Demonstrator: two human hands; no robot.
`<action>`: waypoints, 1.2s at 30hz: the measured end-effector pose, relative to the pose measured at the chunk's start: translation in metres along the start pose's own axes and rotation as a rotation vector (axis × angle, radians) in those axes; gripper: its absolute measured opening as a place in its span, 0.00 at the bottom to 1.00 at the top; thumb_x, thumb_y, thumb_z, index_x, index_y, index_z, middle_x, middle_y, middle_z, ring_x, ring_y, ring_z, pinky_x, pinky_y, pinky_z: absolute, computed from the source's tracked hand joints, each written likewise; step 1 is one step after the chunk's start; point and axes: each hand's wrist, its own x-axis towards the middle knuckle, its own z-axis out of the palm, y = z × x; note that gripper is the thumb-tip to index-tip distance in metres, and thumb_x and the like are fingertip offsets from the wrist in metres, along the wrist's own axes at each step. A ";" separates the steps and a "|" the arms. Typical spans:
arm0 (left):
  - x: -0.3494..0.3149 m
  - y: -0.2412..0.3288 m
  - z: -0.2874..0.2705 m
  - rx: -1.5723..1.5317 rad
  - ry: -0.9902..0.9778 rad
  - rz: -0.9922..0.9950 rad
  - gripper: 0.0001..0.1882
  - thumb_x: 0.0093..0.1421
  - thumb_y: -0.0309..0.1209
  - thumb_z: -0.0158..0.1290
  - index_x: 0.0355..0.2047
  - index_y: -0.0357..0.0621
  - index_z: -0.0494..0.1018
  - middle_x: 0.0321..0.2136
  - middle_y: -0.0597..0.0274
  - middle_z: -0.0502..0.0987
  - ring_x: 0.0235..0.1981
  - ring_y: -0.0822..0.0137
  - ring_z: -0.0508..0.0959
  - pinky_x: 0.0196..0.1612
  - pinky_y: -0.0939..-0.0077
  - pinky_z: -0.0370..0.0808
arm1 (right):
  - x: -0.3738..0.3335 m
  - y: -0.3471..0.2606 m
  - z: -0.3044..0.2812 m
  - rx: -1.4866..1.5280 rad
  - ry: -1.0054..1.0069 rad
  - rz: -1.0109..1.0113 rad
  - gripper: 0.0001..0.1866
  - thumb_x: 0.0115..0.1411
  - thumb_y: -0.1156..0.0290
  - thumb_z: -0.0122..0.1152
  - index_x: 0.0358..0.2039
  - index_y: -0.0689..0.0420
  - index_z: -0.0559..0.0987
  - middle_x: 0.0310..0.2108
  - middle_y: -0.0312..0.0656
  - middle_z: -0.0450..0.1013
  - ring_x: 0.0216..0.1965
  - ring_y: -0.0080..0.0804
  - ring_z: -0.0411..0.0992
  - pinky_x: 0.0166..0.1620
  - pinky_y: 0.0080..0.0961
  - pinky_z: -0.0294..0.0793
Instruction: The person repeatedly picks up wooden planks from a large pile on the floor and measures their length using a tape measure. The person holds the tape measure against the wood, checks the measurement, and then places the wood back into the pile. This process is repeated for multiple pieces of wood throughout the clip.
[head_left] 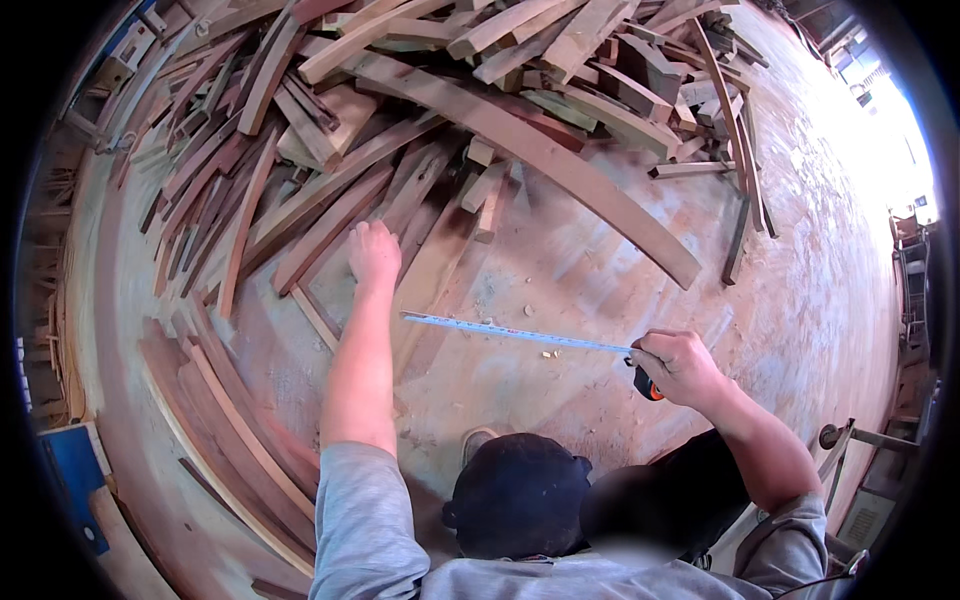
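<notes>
My right hand [680, 368] grips a tape measure [648, 384] with a black and orange case. Its pale blade [520, 334] sticks out to the left over the floor, and the free end touches neither hand. Farther forward, my left hand [375, 252] is at the near edge of the wood pile, with its fingers curled. It is beside a reddish wooden strip [325, 232] and a wider light board [437, 258]. What the left fingers hold, if anything, is hidden.
A big heap of loose wooden offcuts [560, 60] covers the far floor, with one long plank [540, 160] slanting across its front. Several long boards [235, 420] lie at the near left. Sawdust and small chips dot the floor [590, 420]. A blue panel [75, 480] stands far left.
</notes>
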 end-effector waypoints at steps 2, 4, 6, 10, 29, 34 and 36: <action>-0.009 0.006 0.004 0.078 0.013 0.088 0.18 0.55 0.37 0.61 0.40 0.36 0.75 0.39 0.48 0.76 0.45 0.50 0.76 0.46 0.58 0.77 | -0.004 0.003 -0.002 0.011 0.015 0.013 0.04 0.60 0.74 0.61 0.31 0.62 0.79 0.24 0.47 0.74 0.26 0.47 0.75 0.29 0.35 0.74; -0.028 0.017 0.000 0.073 0.090 0.195 0.14 0.54 0.36 0.61 0.34 0.37 0.75 0.36 0.48 0.76 0.41 0.50 0.77 0.43 0.59 0.77 | 0.002 0.001 -0.002 0.028 0.030 0.025 0.04 0.60 0.74 0.61 0.31 0.62 0.79 0.24 0.47 0.74 0.26 0.47 0.75 0.29 0.35 0.74; -0.055 0.034 -0.016 0.028 0.135 0.223 0.12 0.51 0.34 0.62 0.29 0.37 0.75 0.32 0.47 0.76 0.35 0.49 0.78 0.39 0.57 0.77 | 0.008 0.005 -0.002 0.013 0.038 0.027 0.04 0.60 0.74 0.61 0.31 0.62 0.79 0.25 0.47 0.74 0.26 0.47 0.75 0.29 0.35 0.74; -0.144 -0.022 -0.015 0.018 -0.054 0.100 0.17 0.51 0.36 0.61 0.35 0.36 0.74 0.34 0.46 0.76 0.39 0.48 0.77 0.44 0.56 0.75 | 0.009 0.012 -0.002 0.064 0.017 0.036 0.06 0.60 0.73 0.61 0.30 0.62 0.79 0.25 0.48 0.74 0.25 0.47 0.74 0.29 0.33 0.73; -0.183 -0.025 0.018 -0.096 -0.173 -0.203 0.32 0.54 0.39 0.60 0.54 0.31 0.66 0.48 0.40 0.72 0.50 0.43 0.73 0.51 0.54 0.72 | 0.030 0.021 -0.007 0.256 0.097 0.383 0.14 0.64 0.66 0.53 0.28 0.62 0.80 0.23 0.38 0.75 0.27 0.22 0.72 0.37 0.24 0.72; -0.185 -0.047 0.023 -0.402 -0.296 -0.286 0.26 0.57 0.34 0.58 0.51 0.29 0.69 0.44 0.45 0.77 0.46 0.51 0.78 0.48 0.62 0.75 | 0.026 0.029 -0.011 0.247 0.124 0.386 0.15 0.64 0.65 0.54 0.28 0.62 0.80 0.23 0.39 0.76 0.27 0.23 0.72 0.36 0.24 0.72; -0.212 -0.056 0.027 -0.857 -0.375 -0.431 0.24 0.59 0.32 0.55 0.52 0.30 0.69 0.45 0.49 0.78 0.46 0.58 0.78 0.49 0.66 0.74 | 0.028 0.029 -0.009 0.216 0.115 0.380 0.15 0.64 0.64 0.54 0.28 0.62 0.80 0.23 0.39 0.75 0.27 0.23 0.72 0.36 0.24 0.72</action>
